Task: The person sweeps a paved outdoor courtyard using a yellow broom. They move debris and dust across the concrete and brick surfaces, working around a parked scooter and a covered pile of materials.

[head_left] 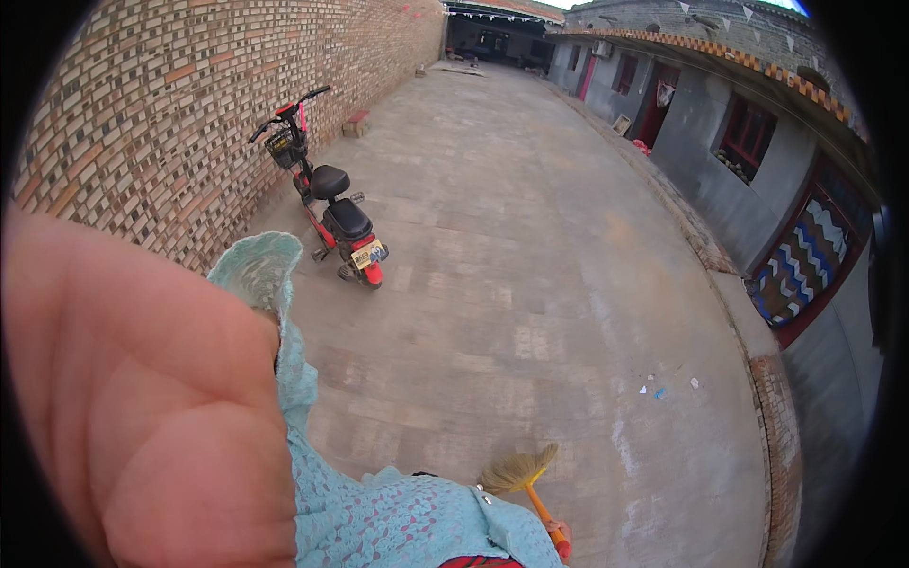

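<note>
The left hand (142,398) is raised close to the camera, palm open, holding nothing. The right hand (559,532) grips a broom (525,478) low, brush upward, well away from the scooter (331,204).

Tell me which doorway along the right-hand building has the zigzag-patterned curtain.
The nearest doorway, at the right edge, with a red frame; the farther doors show only plain red or pink.

Paved courtyard (530,246) of grey slabs under even daylight. Patterned brick wall (189,114) along the left; red electric scooter (331,204) parked against it. Grey building (720,142) on the right with red-framed windows (748,133). Small litter scraps (663,388) on the paving.
</note>
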